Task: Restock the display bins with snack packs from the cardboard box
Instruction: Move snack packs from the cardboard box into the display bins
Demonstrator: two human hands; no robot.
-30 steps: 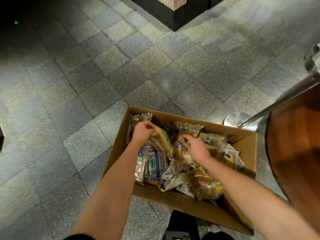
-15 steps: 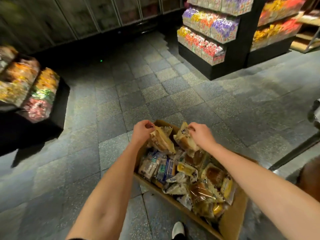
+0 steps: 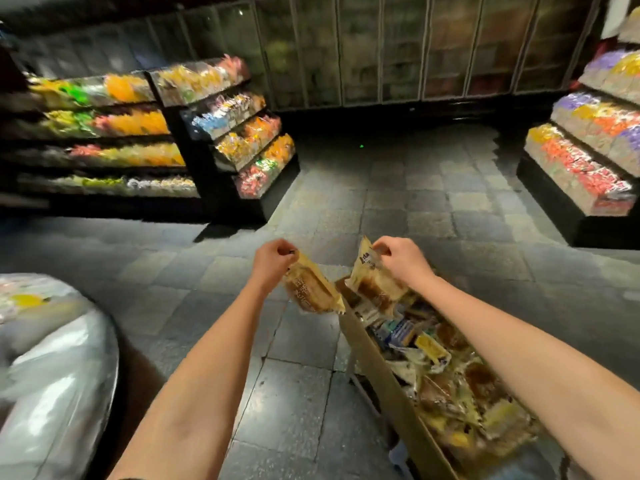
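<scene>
Cardboard box (image 3: 375,362): standing open on the tiled floor (image 3: 301,393) at my lower right, holding a loose heap of wrapped packs (image 3: 446,382), brown, yellow and blue-white, lying every way.

Left display bins (image 3: 251,147): tiered and clear-fronted, each tier holding bright wrapped sweets sorted by colour; blurred.

Right display bins (image 3: 585,168): the same, standing across the aisle.

Left snack pack (image 3: 313,292): I am pinching its top edge in my left hand (image 3: 273,259), fingers curled tight. It is hanging over the floor just beside the box's far corner, long axis slanting down and to the right.

Right snack pack (image 3: 374,285): I am pinching its upper part in my right hand (image 3: 403,258), fingers curled. It is hanging above the box's far end, long axis near upright, one corner pointing up.
</scene>
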